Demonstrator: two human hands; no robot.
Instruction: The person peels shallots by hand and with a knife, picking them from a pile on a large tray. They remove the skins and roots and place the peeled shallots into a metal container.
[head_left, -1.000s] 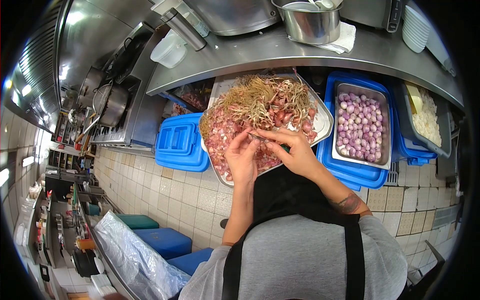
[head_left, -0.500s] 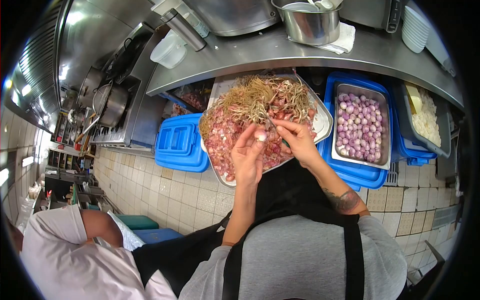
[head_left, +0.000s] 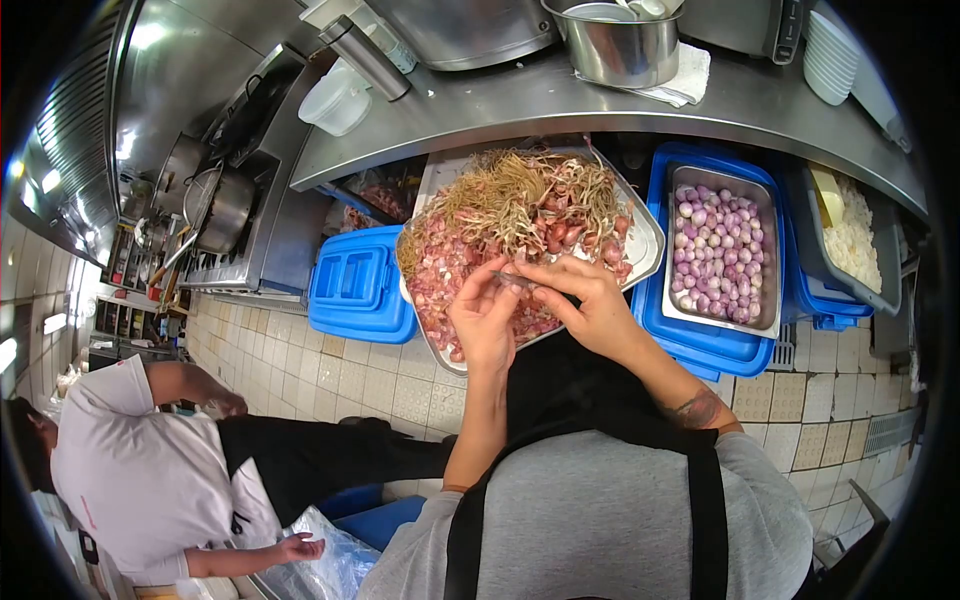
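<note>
My left hand and my right hand meet over a metal tray resting on my lap. The tray holds a heap of shallot skins, dry roots and unpeeled shallots. My left hand pinches a small shallot at its fingertips, mostly hidden by the fingers. My right hand grips a small knife, and its thin blade points left against the shallot. The two hands touch at the fingertips.
A steel pan of peeled shallots sits in a blue crate at right, beside a grey tub of white pieces. A blue lidded box stands left of the tray. The steel counter is above. A person in a white shirt bends at lower left.
My left hand has turned back down and my right hand has brought the knife blade onto the shallot again. The person at lower left has moved further into view and leans over a plastic bag.
</note>
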